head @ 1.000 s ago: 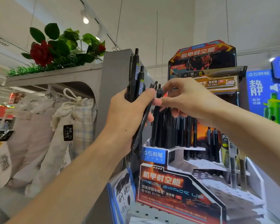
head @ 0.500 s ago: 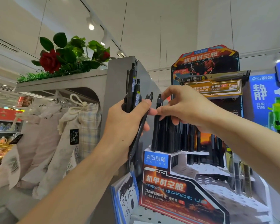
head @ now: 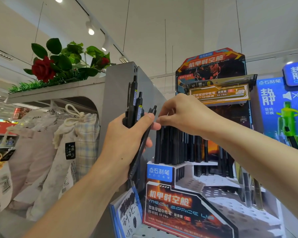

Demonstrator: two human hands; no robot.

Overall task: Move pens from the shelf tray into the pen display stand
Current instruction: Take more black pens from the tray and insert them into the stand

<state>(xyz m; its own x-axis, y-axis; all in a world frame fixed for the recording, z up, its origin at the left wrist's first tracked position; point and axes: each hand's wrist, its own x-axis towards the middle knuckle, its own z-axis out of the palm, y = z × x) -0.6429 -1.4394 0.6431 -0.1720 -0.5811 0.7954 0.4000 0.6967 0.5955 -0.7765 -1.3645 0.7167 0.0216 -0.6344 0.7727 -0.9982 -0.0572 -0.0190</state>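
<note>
The left hand (head: 127, 141) is gripping a bundle of slim, matte black pens (head: 134, 107), their click-tops and small printed labels projecting above the curled fingers and one slanting pen trailing below the palm. Just right of it, the right hand (head: 184, 115) is reaching over the filled back row, fingertips bunched together; whether they are pinching a pen top cannot be told, since the knuckles are hiding it. Directly beneath the right hand, a dense row of upright black pens (head: 172, 148) is standing in the top tier of the pen display stand (head: 179, 208), a stepped cardboard unit with glossy orange-and-black printing and white perforated tiers descending toward the right. Below the left wrist, a blue-edged scribble pad (head: 127, 213) is leaning against the stand's front. Behind the left hand, a smooth grey metal shelf end panel (head: 117, 93) is rising; farther left, soft drawstring cloth bags (head: 72, 145) are hanging under an arched opening. Above them, an artificial red rose (head: 42, 70) with glossy green leaves is lying on the shelf top. Beyond the right hand, a blue printed display (head: 279, 109) is standing, and white ceiling track lights (head: 91, 30) are glowing overhead.
</note>
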